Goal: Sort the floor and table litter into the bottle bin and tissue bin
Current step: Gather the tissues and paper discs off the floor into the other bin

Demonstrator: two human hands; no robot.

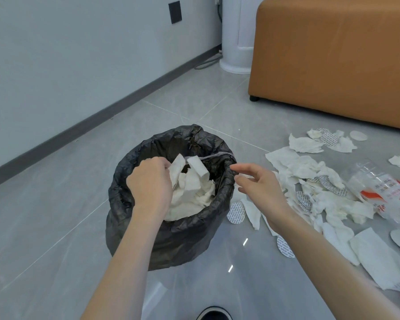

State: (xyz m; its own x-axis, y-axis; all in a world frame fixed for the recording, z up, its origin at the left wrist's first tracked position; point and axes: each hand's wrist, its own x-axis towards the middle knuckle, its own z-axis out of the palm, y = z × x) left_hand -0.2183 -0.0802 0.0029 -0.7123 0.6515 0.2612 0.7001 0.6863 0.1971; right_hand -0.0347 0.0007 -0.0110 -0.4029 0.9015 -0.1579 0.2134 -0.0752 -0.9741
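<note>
Now the left hand [149, 181] is pinching crumpled white tissue scraps [177, 168] in its grip over the round black-bagged bin [183, 239], best released low inside, while the right hand [261, 188] is hovering slack-fingered, empty.

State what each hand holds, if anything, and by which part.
Left hand pinches white tissue by its upper end over the bin; right hand holds nothing.

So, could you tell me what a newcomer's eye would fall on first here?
The black-bagged bin at centre, holding white tissue, draws the eye first, with the left hand gripping tissue pieces over it and the right hand open beside its rim. To the right, torn tissues and a crushed clear bottle litter the floor before an orange seat.
</note>
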